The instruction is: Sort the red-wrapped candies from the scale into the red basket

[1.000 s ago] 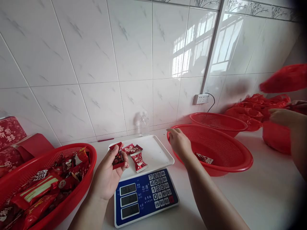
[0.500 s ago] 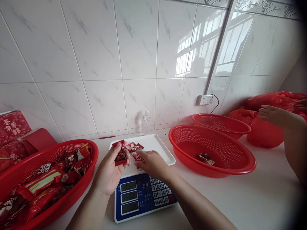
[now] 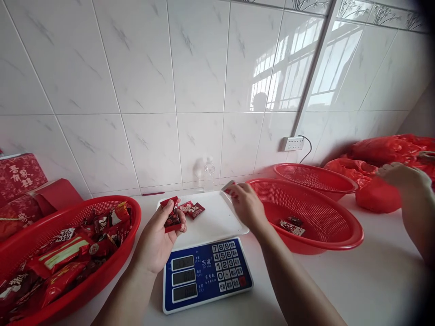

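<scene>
My left hand (image 3: 158, 237) is closed around a few small dark-red snack packets (image 3: 172, 217), above the left part of the scale's white tray (image 3: 210, 222). Two more red packets (image 3: 196, 210) lie on the tray just right of that hand. My right hand (image 3: 248, 206) pinches a small red packet (image 3: 229, 186) by its edge, over the tray's right rim and close to the large red basket (image 3: 306, 194). Inside this basket lie a couple of small packets (image 3: 292, 226). The scale's blue panel (image 3: 207, 276) faces me, with displays and keys.
On the left stands a red basket (image 3: 134, 213) full of snack packets, with red gift boxes (image 3: 22, 179) behind. A clear bottle (image 3: 209, 174) stands by the wall. Another red basket (image 3: 316, 174), red bags (image 3: 380, 192) and another person's hand (image 3: 404, 174) are at right.
My right hand has lifted a red packet off the tray and moved right and up with it. My left hand still holds its packets. The other person's hand has shifted slightly.
</scene>
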`<state>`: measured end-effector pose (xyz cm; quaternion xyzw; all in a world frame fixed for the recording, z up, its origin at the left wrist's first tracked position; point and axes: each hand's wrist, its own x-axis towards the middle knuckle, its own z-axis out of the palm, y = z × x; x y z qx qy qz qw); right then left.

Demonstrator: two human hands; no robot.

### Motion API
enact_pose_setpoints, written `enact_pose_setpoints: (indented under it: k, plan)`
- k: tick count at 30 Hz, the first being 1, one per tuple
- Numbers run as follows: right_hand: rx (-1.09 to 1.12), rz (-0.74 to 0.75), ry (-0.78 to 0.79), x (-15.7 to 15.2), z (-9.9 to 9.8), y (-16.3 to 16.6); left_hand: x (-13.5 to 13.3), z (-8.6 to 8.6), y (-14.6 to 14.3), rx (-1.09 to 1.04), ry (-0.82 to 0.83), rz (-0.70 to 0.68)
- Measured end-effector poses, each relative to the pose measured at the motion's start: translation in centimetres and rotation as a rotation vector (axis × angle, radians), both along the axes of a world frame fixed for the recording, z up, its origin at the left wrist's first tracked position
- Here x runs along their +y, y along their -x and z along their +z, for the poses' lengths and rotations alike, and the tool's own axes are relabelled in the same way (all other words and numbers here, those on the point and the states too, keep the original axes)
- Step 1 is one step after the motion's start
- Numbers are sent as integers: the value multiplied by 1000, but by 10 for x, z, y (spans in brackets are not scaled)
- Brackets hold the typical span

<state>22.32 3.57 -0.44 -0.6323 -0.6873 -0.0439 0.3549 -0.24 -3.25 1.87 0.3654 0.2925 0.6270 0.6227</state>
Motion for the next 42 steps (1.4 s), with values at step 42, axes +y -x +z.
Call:
enact_pose_setpoints:
  k: [42]
  plan:
    - [-27,-215,-16,10,8,-40,33,-27,21,769,-209,275]
